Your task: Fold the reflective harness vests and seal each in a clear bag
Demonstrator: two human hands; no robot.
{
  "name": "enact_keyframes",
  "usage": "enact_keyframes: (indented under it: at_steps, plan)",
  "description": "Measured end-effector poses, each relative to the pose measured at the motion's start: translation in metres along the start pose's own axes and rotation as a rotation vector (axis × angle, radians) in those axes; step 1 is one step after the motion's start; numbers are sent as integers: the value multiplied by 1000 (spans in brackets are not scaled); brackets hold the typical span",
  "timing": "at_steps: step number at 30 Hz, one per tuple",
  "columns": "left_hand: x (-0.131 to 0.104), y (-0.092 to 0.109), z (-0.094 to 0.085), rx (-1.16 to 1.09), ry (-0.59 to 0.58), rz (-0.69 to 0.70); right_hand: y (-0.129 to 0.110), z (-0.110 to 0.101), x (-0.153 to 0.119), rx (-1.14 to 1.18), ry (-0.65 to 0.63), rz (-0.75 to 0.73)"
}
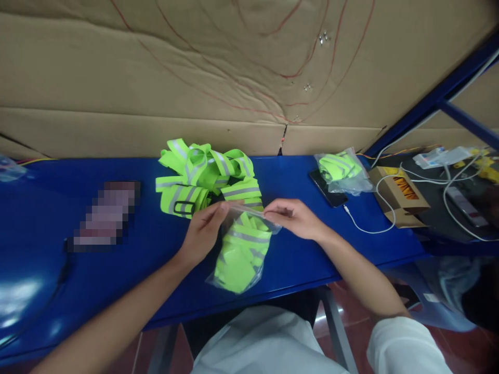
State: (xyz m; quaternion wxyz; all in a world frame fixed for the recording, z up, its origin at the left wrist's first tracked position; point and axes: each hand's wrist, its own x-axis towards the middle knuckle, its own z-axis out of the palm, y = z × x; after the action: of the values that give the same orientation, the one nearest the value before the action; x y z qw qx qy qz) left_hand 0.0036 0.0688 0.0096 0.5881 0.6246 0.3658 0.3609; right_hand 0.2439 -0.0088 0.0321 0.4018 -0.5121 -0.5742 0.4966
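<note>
Plastic bag [231, 222], clear and crinkled, holds flat neon-green webbing [241, 254]; left fingers [218, 210] and right fingers [276, 210] pinch its rim.

Dim-ish light, white glare on blue tabletop [42, 218] far left. Soft focus overall, wide-angle stretch at edges, left phone [109, 210] pixelated.

stretches across mid-frame as a blue bench [292, 176]. carries loose gray-striped green straps [206, 175] at frame center, a pixelated object [107, 215] and dark cable [61, 280] at left, a black phone [330, 192], bagged green straps [340, 167] and white cable [366, 231] at right.
</note>
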Motion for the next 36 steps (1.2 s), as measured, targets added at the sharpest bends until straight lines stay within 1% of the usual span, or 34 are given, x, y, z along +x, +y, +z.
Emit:
enact_keyframes:
  at_steps: [2,4,7,9,12,16,18,20,22,23,24,25,27,28,30,32,33,34,35,36]
  plan:
    - [2,1,0,-134,-31,-24,-1,-17,-1,-142,137,-56]
    - [1,4,2,-191,-54,4,2,-36,-1,-337,323,-132]
    - [-4,9,7,-145,-87,58,12,-66,2,-598,609,-191]
    - [-7,10,9,-118,-130,64,21,-85,5,-669,742,-180]
    - [-8,6,11,-83,-202,61,33,-109,9,-678,837,-159]
    - [-9,-4,12,-15,-248,55,44,-125,13,-688,918,-169]
    - [-9,-8,12,60,-245,97,49,-128,15,-700,938,-176]
    - [-9,-9,11,196,-185,237,52,-131,16,-718,963,-178]
    - [-8,-9,10,361,-66,432,55,-133,17,-747,1016,-182]
    - [-7,-8,9,433,1,508,55,-135,17,-766,1055,-185]
    - [-6,-7,8,490,62,554,55,-136,17,-786,1098,-188]
    - [-5,-7,7,531,107,573,54,-138,18,-808,1141,-191]
    - [-2,-7,5,590,144,552,52,-140,18,-847,1214,-191]
    - [0,-8,4,614,135,527,51,-140,18,-863,1238,-188]
    - [4,-12,3,670,88,471,47,-137,18,-896,1273,-176]
    - [7,-17,4,734,38,423,41,-127,18,-963,1290,-169]
    - [9,-20,4,760,11,409,36,-118,18,-997,1274,-182]
    - [10,-22,5,776,-15,404,31,-108,18,-1012,1221,-208]
    - [11,-24,5,778,-35,402,26,-95,18,-987,1118,-236]
    - [13,-26,6,769,-49,396,21,-81,20,-920,970,-260]
